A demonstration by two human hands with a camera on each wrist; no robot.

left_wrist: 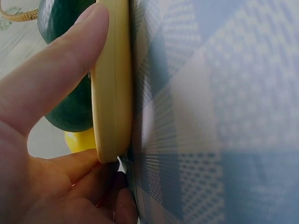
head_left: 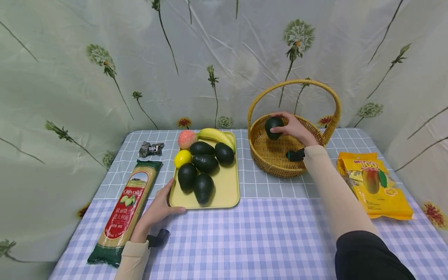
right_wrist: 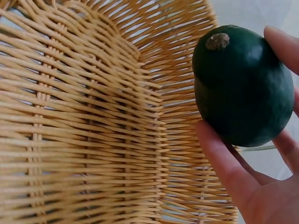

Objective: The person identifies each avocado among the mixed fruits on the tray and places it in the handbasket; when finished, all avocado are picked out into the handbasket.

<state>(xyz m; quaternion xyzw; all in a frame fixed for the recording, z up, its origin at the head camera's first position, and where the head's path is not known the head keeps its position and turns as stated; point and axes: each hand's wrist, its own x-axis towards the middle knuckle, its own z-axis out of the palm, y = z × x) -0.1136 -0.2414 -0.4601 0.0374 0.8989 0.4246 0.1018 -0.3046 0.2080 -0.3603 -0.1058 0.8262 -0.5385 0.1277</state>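
My right hand [head_left: 292,126] holds a dark green avocado [head_left: 273,128] over the left part of a wicker basket [head_left: 266,165]. In the right wrist view, the thumb and fingers sit round the avocado [right_wrist: 243,88], its stem scar showing, with the woven basket wall [right_wrist: 93,116] beside it. At the near left corner of a yellow tray [head_left: 227,194], my left hand [head_left: 160,206] grips the edge, thumb on the near side and fingers along the left side. Several avocados [head_left: 204,189], a lemon [head_left: 183,158], a peach [head_left: 187,139] and a banana [head_left: 217,137] lie on the tray.
A pasta packet [head_left: 126,210] lies left of the tray, close to my left forearm. Behind it is a small black wrapped piece [head_left: 151,149]. A yellow mango candy bag [head_left: 374,184] lies right of my right forearm. The basket's tall handle [head_left: 294,82] arches above my right hand.
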